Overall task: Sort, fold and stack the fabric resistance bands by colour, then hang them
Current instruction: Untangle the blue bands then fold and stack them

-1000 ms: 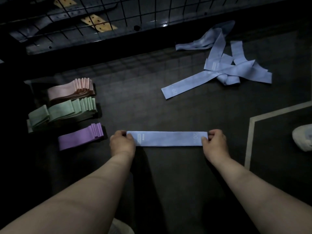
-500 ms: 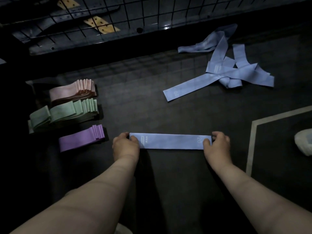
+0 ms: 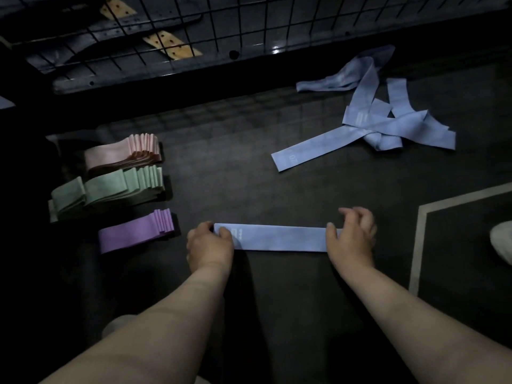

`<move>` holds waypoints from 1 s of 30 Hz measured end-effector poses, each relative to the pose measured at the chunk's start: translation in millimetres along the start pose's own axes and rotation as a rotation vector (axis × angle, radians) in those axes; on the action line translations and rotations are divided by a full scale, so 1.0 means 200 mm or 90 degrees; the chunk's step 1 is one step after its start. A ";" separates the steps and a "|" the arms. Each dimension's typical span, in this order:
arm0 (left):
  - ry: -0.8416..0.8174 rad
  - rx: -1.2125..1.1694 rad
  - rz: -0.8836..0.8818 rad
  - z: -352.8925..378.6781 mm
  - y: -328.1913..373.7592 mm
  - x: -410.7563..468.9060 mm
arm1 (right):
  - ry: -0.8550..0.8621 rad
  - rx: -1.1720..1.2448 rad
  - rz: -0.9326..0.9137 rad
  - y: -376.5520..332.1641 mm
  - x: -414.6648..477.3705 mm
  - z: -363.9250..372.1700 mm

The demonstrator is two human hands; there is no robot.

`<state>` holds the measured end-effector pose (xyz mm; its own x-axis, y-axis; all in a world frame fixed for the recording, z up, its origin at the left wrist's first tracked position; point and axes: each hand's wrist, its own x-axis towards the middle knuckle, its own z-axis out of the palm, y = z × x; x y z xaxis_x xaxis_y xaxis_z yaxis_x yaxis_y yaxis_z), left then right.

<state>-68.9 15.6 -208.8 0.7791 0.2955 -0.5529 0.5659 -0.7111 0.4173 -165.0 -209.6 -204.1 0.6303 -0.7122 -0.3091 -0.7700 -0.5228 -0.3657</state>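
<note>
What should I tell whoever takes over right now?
Left hand pinches the left end of a flat blue band; right hand pinches its right end, on the dark surface.
Done: pink stack, green stack and purple stack folded at left.
Left: fold this band, start a blue stack, fold the loose blue pile at far right, then hang everything.

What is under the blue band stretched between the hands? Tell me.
Only the dark floor shows around the blue band, which seems to lie flat on it. The left hand and right hand pinch its ends; any fingers beneath are hidden.
</note>
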 end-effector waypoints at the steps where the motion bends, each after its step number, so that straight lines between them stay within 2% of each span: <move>1: 0.012 0.022 -0.002 0.00 0.01 -0.01 | -0.021 -0.011 -0.057 -0.03 0.03 0.01; 4: 0.056 0.068 0.020 0.01 0.05 -0.03 | -0.128 -0.063 -0.193 -0.19 0.14 0.07; 7: 0.072 0.055 0.072 0.02 0.13 -0.04 | -0.226 -0.118 -0.272 -0.39 0.25 0.13; 12: 0.064 0.001 0.159 0.03 0.27 -0.03 | -0.320 -0.189 -0.242 -0.60 0.38 0.20; 15: 0.061 -0.029 0.165 0.02 0.34 -0.02 | -0.253 -0.164 -0.243 -0.60 0.39 0.23; 20: 0.013 -0.090 0.197 0.01 0.40 -0.04 | -0.009 0.140 -0.291 -0.53 0.35 0.13; 22: -0.042 -0.174 0.190 0.02 0.43 -0.03 | 0.066 0.238 -0.253 -0.53 0.33 0.06; 25: -0.170 -0.307 0.163 0.01 0.49 -0.05 | 0.061 0.364 -0.196 -0.56 0.29 -0.08; 28: -0.237 -0.361 0.157 0.00 0.54 -0.03 | 0.042 0.442 -0.243 -0.61 0.30 -0.21; 30: -0.265 -0.388 0.164 -0.05 0.59 -0.06 | 0.082 0.459 -0.278 -0.65 0.28 -0.36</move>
<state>-8.2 -65.3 -146.4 0.8087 -0.1806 -0.5598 0.5232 -0.2138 0.8249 -37.4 -214.8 -110.7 0.8063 -0.5865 0.0767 -0.1807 -0.3678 -0.9122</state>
